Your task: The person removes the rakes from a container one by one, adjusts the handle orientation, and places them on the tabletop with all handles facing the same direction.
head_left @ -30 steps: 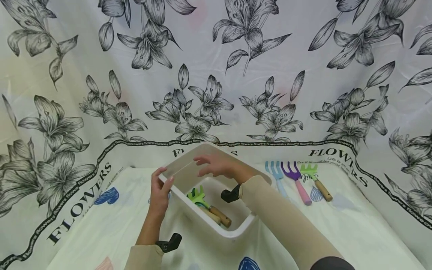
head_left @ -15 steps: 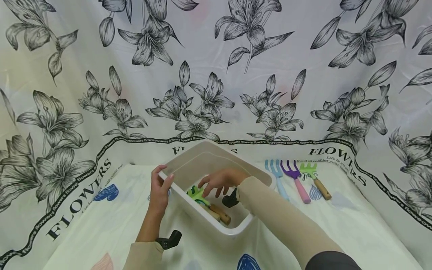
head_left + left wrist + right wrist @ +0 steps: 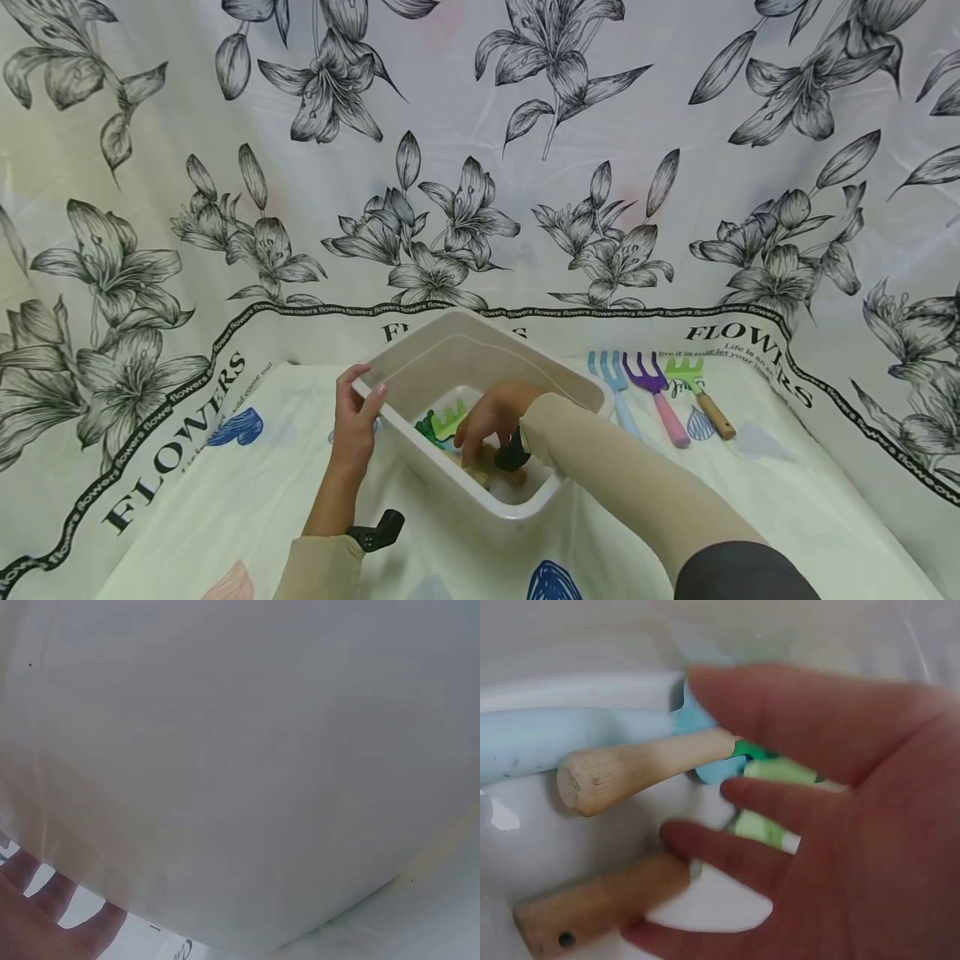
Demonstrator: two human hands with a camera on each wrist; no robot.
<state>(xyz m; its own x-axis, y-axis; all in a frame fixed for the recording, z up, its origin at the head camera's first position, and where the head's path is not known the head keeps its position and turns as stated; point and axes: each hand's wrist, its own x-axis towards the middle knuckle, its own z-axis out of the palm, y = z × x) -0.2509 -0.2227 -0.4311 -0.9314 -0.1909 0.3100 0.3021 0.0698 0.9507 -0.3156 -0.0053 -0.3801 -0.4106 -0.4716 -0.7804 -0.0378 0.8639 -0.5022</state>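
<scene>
A white plastic bin point(image 3: 536, 354) stands in the middle of the head view, tilted toward me. My left hand point(image 3: 356, 429) grips its left corner, thumb on the rim; in the left wrist view the bin's wall point(image 3: 247, 772) fills most of the picture. Inside the bin is my right hand point(image 3: 498, 415), fingers spread over garden tools. Around them in the right wrist view are a wooden handle point(image 3: 641, 769) with a dark green end, a thicker wooden handle point(image 3: 604, 904), and a light blue handle point(image 3: 570, 739). A light green hand rake point(image 3: 448, 419) lies beside my right fingers.
To the bin's right, a light blue hand fork point(image 3: 615, 383), a purple fork with a pink handle point(image 3: 663, 408) and a light green rake with a wooden handle point(image 3: 708, 404) lie on the white cloth point(image 3: 757, 508). A flower-printed curtain point(image 3: 480, 125) hangs behind.
My right hand has come down from above the bin's far part into it, over the wooden handles. My left hand stays on the rim.
</scene>
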